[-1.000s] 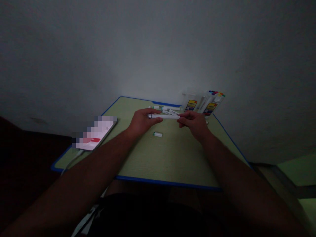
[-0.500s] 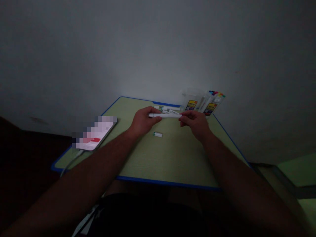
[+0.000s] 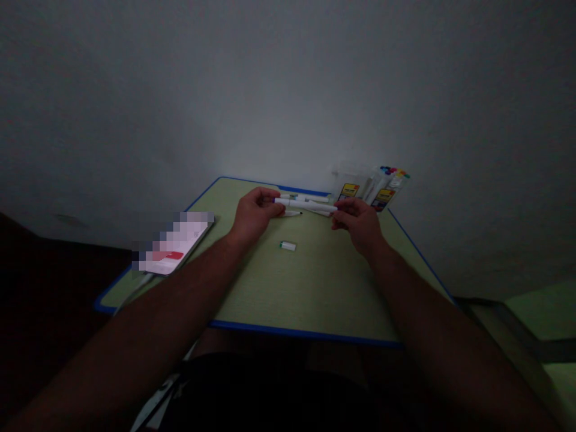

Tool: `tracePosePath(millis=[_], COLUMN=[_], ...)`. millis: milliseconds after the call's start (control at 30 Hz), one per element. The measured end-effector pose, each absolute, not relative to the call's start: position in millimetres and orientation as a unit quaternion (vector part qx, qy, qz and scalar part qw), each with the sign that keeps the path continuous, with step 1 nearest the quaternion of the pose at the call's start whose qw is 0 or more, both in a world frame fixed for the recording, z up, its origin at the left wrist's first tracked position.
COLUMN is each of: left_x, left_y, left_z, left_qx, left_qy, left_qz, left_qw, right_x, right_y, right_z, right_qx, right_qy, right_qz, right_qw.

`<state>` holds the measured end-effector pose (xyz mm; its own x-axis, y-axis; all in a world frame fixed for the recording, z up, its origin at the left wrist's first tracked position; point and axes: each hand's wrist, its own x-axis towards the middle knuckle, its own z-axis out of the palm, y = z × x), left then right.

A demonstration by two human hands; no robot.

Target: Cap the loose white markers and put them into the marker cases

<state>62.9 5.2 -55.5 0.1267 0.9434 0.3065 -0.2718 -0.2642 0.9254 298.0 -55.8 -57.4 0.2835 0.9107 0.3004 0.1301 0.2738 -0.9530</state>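
Note:
My left hand (image 3: 255, 211) and my right hand (image 3: 359, 218) hold a white marker (image 3: 308, 204) level between them, above the far half of the table. The left fingers pinch its end with a dark purple tint, and the right fingers grip the other end. Just below it, a second white marker with a bare dark tip (image 3: 292, 213) points right from beside my left hand; whether that hand also holds it I cannot tell. A loose white cap with a green end (image 3: 288, 246) lies on the table nearer to me. More white markers (image 3: 315, 198) lie behind, partly hidden.
The small table (image 3: 310, 288) has a blue edge and stands against a grey wall. A lit phone (image 3: 180, 246) with a cable lies at the left. At the back right stand a clear case (image 3: 353, 180) and another case of colour-ended markers (image 3: 386, 191).
My left hand has shifted left and slightly up, and the right hand slightly right. The held marker has risen a little, and the bare-tipped marker below it now shows.

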Motion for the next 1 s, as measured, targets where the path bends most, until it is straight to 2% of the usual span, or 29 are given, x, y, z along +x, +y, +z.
tracePosePath(millis=[400,667,1000], left_x=[63.7,64.9,64.0], left_y=[6.0,2.1,-4.2], left_z=[-56.6,-53.3,-49.2], left_qx=[0.512,0.517,0.589], left_qy=[0.276,0.243,0.267], left_qz=[0.595,0.584,0.578], left_qw=[0.554,0.578,0.497], right_x=[297.2,297.6,291.7], right_y=[-52.8,-50.1,-54.8], right_z=[-64.7,-69.0,-63.2], right_qx=[-0.558,-0.627,-0.639], right_qy=[-0.538,-0.582,-0.633], right_qz=[0.284,0.222,0.100], right_qw=[0.565,0.467,0.427])
